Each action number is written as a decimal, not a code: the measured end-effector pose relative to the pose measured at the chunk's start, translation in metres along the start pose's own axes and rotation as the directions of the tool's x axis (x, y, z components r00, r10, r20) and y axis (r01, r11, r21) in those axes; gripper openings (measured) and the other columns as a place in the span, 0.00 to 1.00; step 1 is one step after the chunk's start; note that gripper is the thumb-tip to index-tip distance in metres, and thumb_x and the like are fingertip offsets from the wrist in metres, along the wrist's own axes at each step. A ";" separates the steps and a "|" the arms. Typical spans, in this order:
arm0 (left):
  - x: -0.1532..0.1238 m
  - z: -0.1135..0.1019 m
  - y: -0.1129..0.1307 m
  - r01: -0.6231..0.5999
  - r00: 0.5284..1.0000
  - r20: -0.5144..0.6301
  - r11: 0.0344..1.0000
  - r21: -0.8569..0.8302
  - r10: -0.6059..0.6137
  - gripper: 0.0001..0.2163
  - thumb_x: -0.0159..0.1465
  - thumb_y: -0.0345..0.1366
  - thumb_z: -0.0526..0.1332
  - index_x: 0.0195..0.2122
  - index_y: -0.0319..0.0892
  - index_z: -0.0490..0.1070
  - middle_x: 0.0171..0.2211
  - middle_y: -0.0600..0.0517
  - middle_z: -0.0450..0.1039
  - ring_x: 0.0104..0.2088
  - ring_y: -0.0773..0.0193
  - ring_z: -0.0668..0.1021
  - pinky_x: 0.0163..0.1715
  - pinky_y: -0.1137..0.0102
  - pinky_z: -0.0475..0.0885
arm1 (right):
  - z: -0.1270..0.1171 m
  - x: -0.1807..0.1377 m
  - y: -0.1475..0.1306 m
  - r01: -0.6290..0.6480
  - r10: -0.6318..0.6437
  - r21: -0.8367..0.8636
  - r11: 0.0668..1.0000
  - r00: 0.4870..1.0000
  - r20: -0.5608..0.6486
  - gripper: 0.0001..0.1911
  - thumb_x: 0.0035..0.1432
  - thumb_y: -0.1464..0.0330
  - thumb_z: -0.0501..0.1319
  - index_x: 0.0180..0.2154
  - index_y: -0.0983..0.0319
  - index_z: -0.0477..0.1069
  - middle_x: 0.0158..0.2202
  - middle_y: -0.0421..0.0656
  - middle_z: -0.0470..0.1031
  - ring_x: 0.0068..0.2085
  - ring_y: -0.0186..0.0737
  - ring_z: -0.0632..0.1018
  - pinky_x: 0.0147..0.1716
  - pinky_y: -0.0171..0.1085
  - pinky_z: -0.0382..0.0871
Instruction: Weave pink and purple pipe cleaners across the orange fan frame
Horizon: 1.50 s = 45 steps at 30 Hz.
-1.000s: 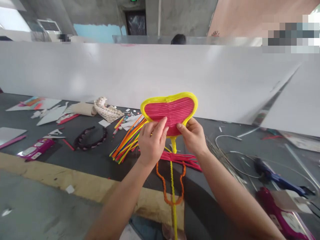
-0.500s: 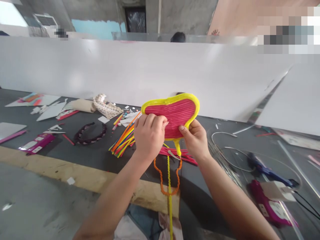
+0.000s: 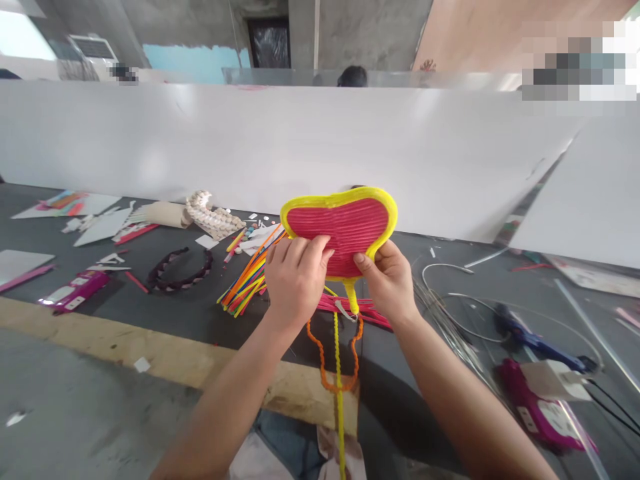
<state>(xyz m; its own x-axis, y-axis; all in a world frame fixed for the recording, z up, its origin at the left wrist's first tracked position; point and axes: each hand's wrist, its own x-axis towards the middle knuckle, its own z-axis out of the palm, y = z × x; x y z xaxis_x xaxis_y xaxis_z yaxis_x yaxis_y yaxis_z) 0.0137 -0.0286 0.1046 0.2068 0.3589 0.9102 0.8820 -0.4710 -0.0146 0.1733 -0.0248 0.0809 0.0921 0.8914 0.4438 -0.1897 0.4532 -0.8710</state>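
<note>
A heart-shaped hand fan [image 3: 355, 223] with red ribbed rows, a thick yellow fuzzy rim and a short yellow handle is held up over the table. My right hand [image 3: 393, 280] grips its lower right edge, thumb on the front face. In front of the lower left of the face is my left hand [image 3: 300, 273], fingers curled and thumb pressed to fingertips; anything pinched there is hidden. Beneath the handle lie pink pipe cleaners [image 3: 373, 313]. Orange twisted cord [image 3: 325, 380] forms a loop, and a yellow twisted cord [image 3: 339, 347] runs down through it.
Multicoloured pipe cleaners [image 3: 245, 287] lie left of my left hand. Further left are a dark braided headband [image 3: 180, 270] and a purple power strip [image 3: 77, 290]. To the right are wire coils [image 3: 450, 327], a blue glue gun [image 3: 540, 343] and another purple strip [image 3: 525, 407]. A white partition [image 3: 280, 140] stands behind.
My left fingertips have slid slightly down across the fan's face, uncovering more red rows. The fan and my right hand have shifted a little to the left in view.
</note>
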 end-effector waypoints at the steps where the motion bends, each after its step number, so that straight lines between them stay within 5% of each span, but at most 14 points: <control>1: 0.000 0.000 0.000 0.011 1.000 0.004 1.000 -0.016 -0.010 0.06 0.67 0.36 0.60 0.42 0.42 0.74 0.32 0.49 0.77 0.35 0.58 0.75 0.39 0.64 0.66 | 0.000 0.000 0.000 -0.004 0.004 -0.008 1.000 1.000 -0.002 0.12 0.54 0.59 0.69 0.37 0.56 0.71 0.37 0.40 0.80 0.38 0.39 0.80 0.40 0.39 0.75; 14: -0.004 -0.004 -0.003 -0.057 0.998 -0.044 0.997 -0.058 0.055 0.08 0.65 0.30 0.61 0.43 0.45 0.77 0.33 0.50 0.78 0.34 0.61 0.75 0.41 0.66 0.68 | -0.002 -0.004 0.004 -0.034 0.034 0.022 0.999 0.999 -0.028 0.12 0.53 0.58 0.69 0.36 0.56 0.72 0.38 0.40 0.80 0.38 0.40 0.79 0.40 0.39 0.75; 28: 0.001 -0.002 0.003 0.047 0.998 0.053 0.996 -0.072 -0.043 0.05 0.67 0.34 0.59 0.33 0.42 0.71 0.31 0.50 0.76 0.35 0.59 0.75 0.40 0.66 0.68 | -0.001 -0.006 0.008 -0.045 0.045 0.023 0.999 0.999 -0.004 0.11 0.54 0.59 0.68 0.36 0.56 0.70 0.37 0.39 0.80 0.37 0.39 0.79 0.40 0.39 0.75; 32: -0.002 0.000 0.000 0.173 0.984 0.071 0.953 -0.248 -0.161 0.05 0.66 0.34 0.59 0.33 0.43 0.72 0.32 0.50 0.76 0.36 0.60 0.76 0.41 0.66 0.69 | -0.002 -0.008 0.006 0.124 -0.128 -0.188 0.974 0.992 -0.009 0.07 0.58 0.63 0.65 0.36 0.56 0.70 0.36 0.40 0.79 0.36 0.39 0.78 0.37 0.40 0.74; 34: -0.009 0.000 -0.002 0.364 0.931 0.168 0.795 -0.486 -0.323 0.05 0.63 0.35 0.62 0.31 0.43 0.72 0.32 0.50 0.75 0.36 0.60 0.76 0.39 0.66 0.70 | -0.004 -0.009 0.005 0.363 -0.368 -0.405 0.839 0.927 0.069 0.02 0.59 0.68 0.62 0.35 0.55 0.70 0.35 0.40 0.79 0.36 0.40 0.78 0.37 0.42 0.73; 37: -0.025 0.002 -0.001 0.625 0.717 0.435 0.226 -0.747 -0.544 0.10 0.53 0.42 0.69 0.24 0.44 0.71 0.26 0.54 0.74 0.31 0.62 0.75 0.32 0.67 0.71 | -0.010 -0.011 0.006 0.674 -0.636 -0.557 0.485 0.709 0.304 0.10 0.58 0.75 0.59 0.34 0.52 0.71 0.37 0.39 0.80 0.37 0.41 0.77 0.38 0.43 0.71; 39: -0.037 0.004 0.000 0.661 0.625 0.525 0.033 -0.750 -0.577 0.13 0.50 0.47 0.70 0.25 0.44 0.72 0.25 0.54 0.74 0.28 0.62 0.75 0.30 0.66 0.73 | -0.014 -0.012 0.009 0.745 -0.679 -0.577 0.335 0.615 0.401 0.12 0.58 0.76 0.60 0.35 0.50 0.72 0.38 0.37 0.81 0.38 0.40 0.77 0.36 0.42 0.70; 41: -0.046 0.005 0.001 0.686 0.550 0.605 -0.101 -0.720 -0.576 0.15 0.52 0.51 0.67 0.30 0.45 0.75 0.29 0.53 0.77 0.31 0.59 0.78 0.33 0.63 0.75 | -0.017 -0.014 0.012 0.755 -0.653 -0.588 0.290 0.606 0.455 0.12 0.59 0.74 0.60 0.35 0.48 0.73 0.39 0.34 0.81 0.38 0.40 0.77 0.36 0.42 0.68; 45: -0.058 0.006 0.001 0.634 0.329 0.815 -0.528 -0.565 -0.477 0.18 0.53 0.53 0.65 0.37 0.45 0.77 0.37 0.51 0.81 0.40 0.53 0.81 0.41 0.55 0.77 | -0.019 -0.018 0.014 0.765 -0.596 -0.580 0.280 0.612 0.520 0.12 0.60 0.73 0.60 0.35 0.46 0.73 0.40 0.32 0.81 0.39 0.38 0.77 0.38 0.42 0.67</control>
<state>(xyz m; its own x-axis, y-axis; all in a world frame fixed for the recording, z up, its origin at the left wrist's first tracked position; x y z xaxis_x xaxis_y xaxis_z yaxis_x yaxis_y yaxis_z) 0.0048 -0.0448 0.0495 -0.0074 0.9995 -0.0312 -0.5737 0.0213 0.8188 0.1878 -0.0342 0.0569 -0.3394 0.2732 0.9001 0.5839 0.8114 -0.0261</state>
